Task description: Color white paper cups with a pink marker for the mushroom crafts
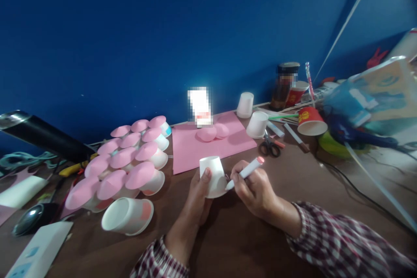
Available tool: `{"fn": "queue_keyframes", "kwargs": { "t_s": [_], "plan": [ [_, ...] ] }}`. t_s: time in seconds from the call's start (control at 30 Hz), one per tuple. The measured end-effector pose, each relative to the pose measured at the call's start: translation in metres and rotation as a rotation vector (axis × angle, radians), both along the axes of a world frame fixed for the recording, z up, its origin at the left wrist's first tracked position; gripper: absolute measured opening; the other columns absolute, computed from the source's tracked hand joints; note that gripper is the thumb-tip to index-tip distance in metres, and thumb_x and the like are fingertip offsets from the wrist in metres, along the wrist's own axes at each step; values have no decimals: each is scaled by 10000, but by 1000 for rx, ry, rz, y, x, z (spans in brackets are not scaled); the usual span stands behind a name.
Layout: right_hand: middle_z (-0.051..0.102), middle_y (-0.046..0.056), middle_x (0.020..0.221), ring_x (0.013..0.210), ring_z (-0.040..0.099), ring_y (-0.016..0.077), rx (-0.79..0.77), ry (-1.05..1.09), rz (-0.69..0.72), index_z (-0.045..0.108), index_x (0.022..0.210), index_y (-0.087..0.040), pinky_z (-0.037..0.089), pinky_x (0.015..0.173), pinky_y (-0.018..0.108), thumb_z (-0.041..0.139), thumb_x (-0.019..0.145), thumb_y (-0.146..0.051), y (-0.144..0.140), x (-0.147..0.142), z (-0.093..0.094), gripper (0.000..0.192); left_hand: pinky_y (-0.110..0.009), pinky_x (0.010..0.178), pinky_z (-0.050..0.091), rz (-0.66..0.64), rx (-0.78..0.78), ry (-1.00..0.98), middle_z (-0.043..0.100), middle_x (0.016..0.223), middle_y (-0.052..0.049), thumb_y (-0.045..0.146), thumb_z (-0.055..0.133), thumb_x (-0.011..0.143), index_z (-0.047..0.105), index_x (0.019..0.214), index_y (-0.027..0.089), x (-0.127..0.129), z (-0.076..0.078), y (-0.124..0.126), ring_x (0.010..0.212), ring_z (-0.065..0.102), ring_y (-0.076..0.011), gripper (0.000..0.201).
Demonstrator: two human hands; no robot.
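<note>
My left hand (198,191) is closed around a white paper cup (213,173) turned upside down, its thumb on the cup's side. In my right hand (254,191) is a white marker pen (246,171) with a pinkish end, gripped as for writing. The pen's tip is at the cup's lower right edge; whether it touches cannot be made out. Left of my hands lies another paper cup (127,215) with a pinkish patch. Beyond it stand rows of white cups topped with pink paper cones (112,158).
Pink paper sheets (185,152) with pink paper discs (206,133) lie ahead. Two white cups (257,125), scissors (269,147), loose markers (296,138) and a red cup (311,121) are to the right. A white power strip (41,247) lies at left; a black cable (352,189) runs at right.
</note>
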State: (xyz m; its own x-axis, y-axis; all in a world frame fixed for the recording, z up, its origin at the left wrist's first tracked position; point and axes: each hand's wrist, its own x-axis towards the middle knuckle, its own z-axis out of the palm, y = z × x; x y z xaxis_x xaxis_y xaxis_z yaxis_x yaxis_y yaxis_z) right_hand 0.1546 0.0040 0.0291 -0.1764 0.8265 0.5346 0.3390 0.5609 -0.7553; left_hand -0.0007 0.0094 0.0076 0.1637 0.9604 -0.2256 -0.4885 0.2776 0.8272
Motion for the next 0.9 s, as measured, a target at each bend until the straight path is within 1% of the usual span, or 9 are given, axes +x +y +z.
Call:
{"fn": "queue_keyframes", "kwargs": {
  "t_s": [0.07, 0.23, 0.4, 0.53, 0.6, 0.73, 0.9],
  "plan": [
    [581, -16, 615, 509, 524, 105, 8, 6, -20, 533, 779, -186, 405, 513, 202, 461, 918, -161, 0, 0, 0, 158, -308, 683, 489, 2, -15, 3, 699, 764, -98, 558, 678, 779, 648, 930, 101, 0, 0, 0, 699, 655, -202, 482],
    [539, -36, 586, 477, 496, 98, -5, 8, -55, 524, 776, -194, 392, 494, 202, 463, 919, -162, 0, 0, 0, 159, -322, 721, 503, -27, -30, -22, 710, 811, -109, 550, 656, 803, 650, 948, 95, -2, -1, -1, 752, 665, -212, 478],
    [553, -31, 594, 487, 509, 102, -3, 15, -48, 521, 781, -194, 388, 490, 203, 465, 920, -161, -1, 1, -1, 153, -337, 778, 509, -19, -37, -53, 711, 828, -100, 528, 653, 816, 641, 963, 104, -2, -3, 0, 824, 670, -222, 449],
    [600, -11, 627, 517, 540, 109, -26, 14, 6, 530, 788, -189, 415, 521, 208, 466, 918, -157, 1, 1, -2, 149, -350, 813, 506, -12, -46, -77, 710, 846, -102, 525, 647, 822, 627, 995, 108, -2, -3, 1, 889, 671, -243, 452],
    [610, -2, 638, 534, 549, 116, -44, 1, 28, 534, 789, -185, 427, 542, 215, 468, 920, -163, 2, 1, -2, 148, -348, 812, 506, -9, -53, -84, 710, 864, -102, 523, 656, 815, 621, 1013, 112, -2, -2, 1, 892, 672, -244, 458],
    [578, -10, 617, 521, 526, 112, -62, 4, 18, 526, 769, -184, 414, 526, 213, 467, 924, -171, 2, 1, -2, 166, -341, 801, 505, -2, -61, -91, 705, 861, -97, 524, 682, 791, 630, 999, 112, -2, -2, 1, 890, 668, -241, 464],
    [587, -17, 622, 517, 535, 104, -14, 27, 1, 524, 778, -190, 405, 511, 199, 465, 918, -146, 1, 0, 0, 159, -349, 814, 500, 15, -68, -114, 696, 835, -79, 526, 689, 785, 641, 1021, 123, -2, -4, 2, 868, 667, -235, 469]
  ]
}}
